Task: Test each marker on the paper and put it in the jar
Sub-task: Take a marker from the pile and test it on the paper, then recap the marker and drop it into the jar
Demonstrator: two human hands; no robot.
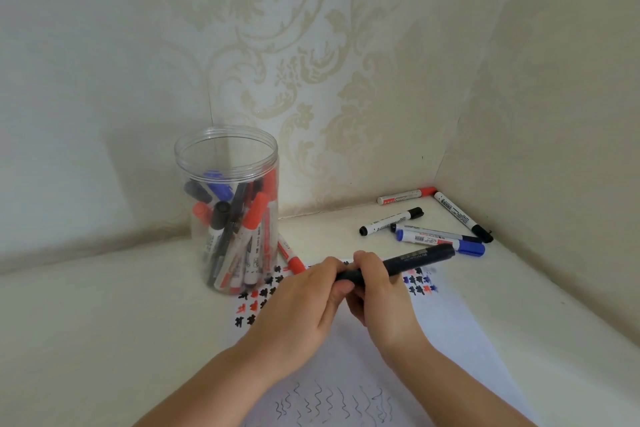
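A dark marker (412,260) is held level above the white paper (450,333), both hands on it. My left hand (304,302) grips its left end, which is hidden by the fingers, so I cannot tell if the cap is on. My right hand (377,291) wraps the barrel beside it. A clear plastic jar (228,156) stands open to the left, holding several red, blue and black markers. The paper carries rows of red, blue and black marks, and wavy lines near its front edge.
Several loose markers lie at the back right corner: a red one (407,195), black ones (391,220) (462,217) and a blue one (440,241). Another red marker (290,256) lies against the jar's base. Walls close in behind and on the right.
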